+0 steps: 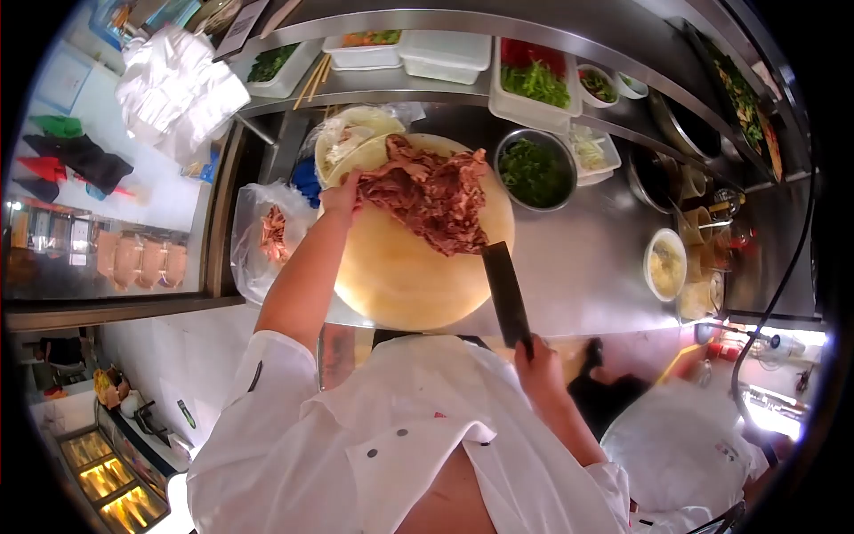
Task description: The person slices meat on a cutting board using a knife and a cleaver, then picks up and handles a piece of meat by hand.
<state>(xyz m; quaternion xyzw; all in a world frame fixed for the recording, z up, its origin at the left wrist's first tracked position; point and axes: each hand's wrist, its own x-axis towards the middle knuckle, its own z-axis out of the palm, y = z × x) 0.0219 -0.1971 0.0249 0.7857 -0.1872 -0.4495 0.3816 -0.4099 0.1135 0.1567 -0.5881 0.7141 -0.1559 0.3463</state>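
Observation:
A large ragged slab of dark reddish-brown meat (431, 191) lies on the upper part of a thick round chopping board (405, 289). My left hand (342, 198) is closed at the meat's left edge; its fingertips are partly hidden. Close above that hand, a pale yellowish dish (366, 153) overlaps the board's rim. My right hand (540, 367) is wrapped round the handle of a cleaver (505, 289). The cleaver's dark blade points up and left, its far end by the meat's lower right edge.
Left of the board is a clear plastic bag (252, 233) with reddish pieces inside. Right of it stand a metal bowl of chopped greens (536, 169) and a white bowl (664, 264). A shelf (356, 89) holds several tubs. Another person in white (680, 445) is at lower right.

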